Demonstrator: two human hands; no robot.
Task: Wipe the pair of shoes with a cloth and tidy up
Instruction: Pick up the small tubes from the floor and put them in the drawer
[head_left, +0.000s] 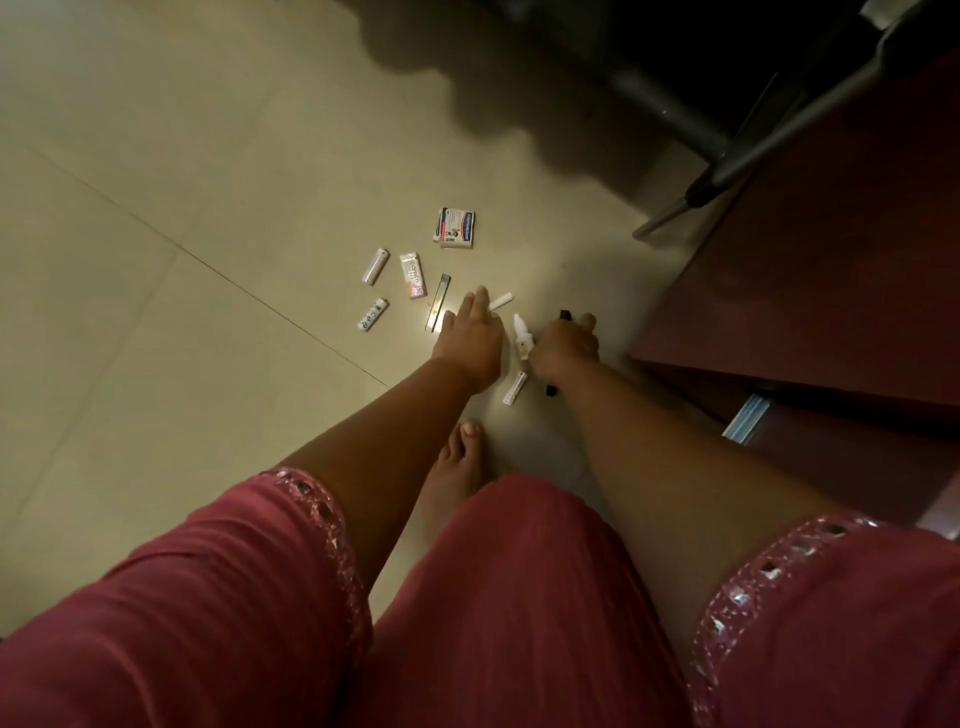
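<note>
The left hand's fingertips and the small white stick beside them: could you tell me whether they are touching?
Cannot tell: in the head view the left hand overlaps the white stick, hiding any contact or gap.

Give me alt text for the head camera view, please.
A person bends over a tiled floor, left hand open, reaching for a small white stick, right hand gripping a black marker. Other small white items and a printed box lie scattered nearby.

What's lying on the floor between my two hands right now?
In the head view, a small white spray bottle lies on the floor tile between the left hand and right hand.
</note>
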